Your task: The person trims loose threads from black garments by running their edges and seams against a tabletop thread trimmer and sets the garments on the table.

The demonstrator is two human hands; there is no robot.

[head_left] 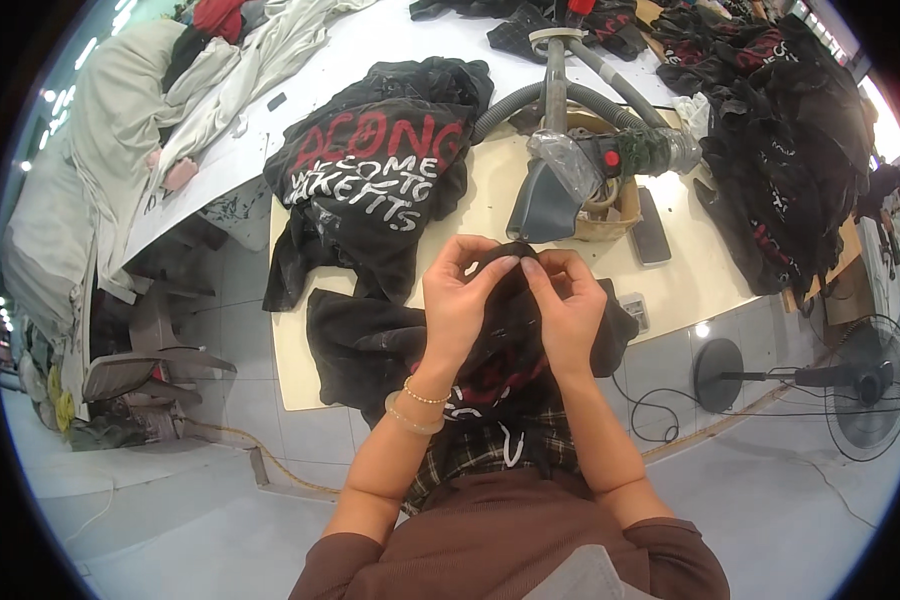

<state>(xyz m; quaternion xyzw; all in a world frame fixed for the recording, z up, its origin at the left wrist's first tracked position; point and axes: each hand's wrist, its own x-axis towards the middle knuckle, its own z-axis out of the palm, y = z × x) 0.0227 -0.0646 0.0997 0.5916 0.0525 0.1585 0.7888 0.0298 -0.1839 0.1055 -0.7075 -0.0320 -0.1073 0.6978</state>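
Observation:
My left hand pinches the edge of a black garment between thumb and fingertips. Close beside it, my right hand pinches the same edge, and the thumbs nearly meet. Red and white print shows on the garment's lower part. It hangs over the near edge of the cream table, in front of my body. Just beyond my fingers stands a blue-grey machine head, partly wrapped in clear plastic, with a ribbed grey hose behind it.
At the far left of the table lies a bunched black garment with red and white lettering. A dark phone lies right of the machine. More black garments are heaped at the right. A fan and a chair stand on either side.

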